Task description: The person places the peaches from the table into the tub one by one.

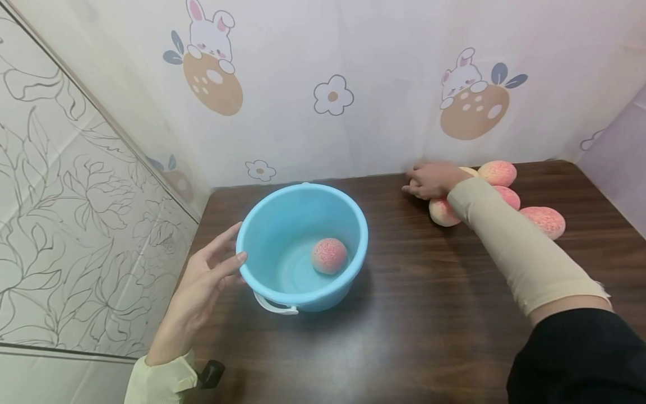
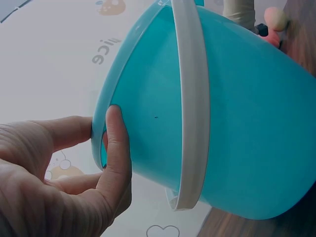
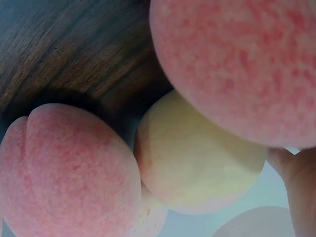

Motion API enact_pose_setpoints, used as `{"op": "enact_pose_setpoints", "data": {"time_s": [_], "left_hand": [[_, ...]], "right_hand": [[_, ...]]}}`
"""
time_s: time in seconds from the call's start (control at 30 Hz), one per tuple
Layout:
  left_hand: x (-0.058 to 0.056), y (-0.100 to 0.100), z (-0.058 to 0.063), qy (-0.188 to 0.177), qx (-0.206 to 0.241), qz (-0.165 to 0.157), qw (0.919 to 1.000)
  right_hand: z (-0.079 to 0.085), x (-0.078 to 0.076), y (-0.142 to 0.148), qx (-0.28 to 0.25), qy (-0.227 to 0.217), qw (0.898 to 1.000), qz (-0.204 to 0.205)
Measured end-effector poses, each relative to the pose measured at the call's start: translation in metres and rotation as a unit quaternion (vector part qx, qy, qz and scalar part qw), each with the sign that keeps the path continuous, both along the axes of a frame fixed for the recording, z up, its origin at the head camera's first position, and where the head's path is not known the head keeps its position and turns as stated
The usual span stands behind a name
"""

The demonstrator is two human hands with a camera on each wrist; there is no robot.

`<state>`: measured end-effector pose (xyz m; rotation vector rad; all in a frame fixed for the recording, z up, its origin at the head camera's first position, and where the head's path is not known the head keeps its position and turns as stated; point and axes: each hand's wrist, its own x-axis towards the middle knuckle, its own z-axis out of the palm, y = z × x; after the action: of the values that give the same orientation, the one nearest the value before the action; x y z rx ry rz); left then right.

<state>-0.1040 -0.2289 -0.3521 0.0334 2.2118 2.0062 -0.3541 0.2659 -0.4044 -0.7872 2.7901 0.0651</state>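
A light blue bucket with a white handle stands on the table, and one pink peach lies on its floor. My left hand pinches the bucket's rim at the left, as the left wrist view also shows. At the back of the table my right hand reaches past a group of peaches, its fingers loosely curled and blurred. No peach shows between those fingers; the palm is hidden. Close to the right wrist camera are a pink peach and a pale yellow one.
The dark wooden table meets a wall with rabbit and flower prints at the back. A panel with line-drawn flowers stands along the left. Another peach lies beyond the right forearm.
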Motion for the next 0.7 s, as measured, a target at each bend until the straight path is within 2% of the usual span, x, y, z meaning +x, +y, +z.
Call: {"op": "enact_pose_setpoints", "data": {"time_s": [0.33,0.53,0.7], "left_hand": [[0.0002,-0.0001,-0.0001,0.000,0.005,-0.002,1.0000],[0.0005,-0.0001,0.0004,-0.001,0.003,-0.002,1.0000],[0.0006,0.0001,0.0006,-0.003,-0.001,0.001,1.0000]], "right_hand": [[-0.0032,-0.0004,-0.0035,0.001,0.003,1.000,-0.002],[-0.0054,0.0003,-0.0034,-0.011,0.038,0.999,0.021],[0.0005,0.0019,-0.0084,-0.026,0.071,0.996,0.047]]}}
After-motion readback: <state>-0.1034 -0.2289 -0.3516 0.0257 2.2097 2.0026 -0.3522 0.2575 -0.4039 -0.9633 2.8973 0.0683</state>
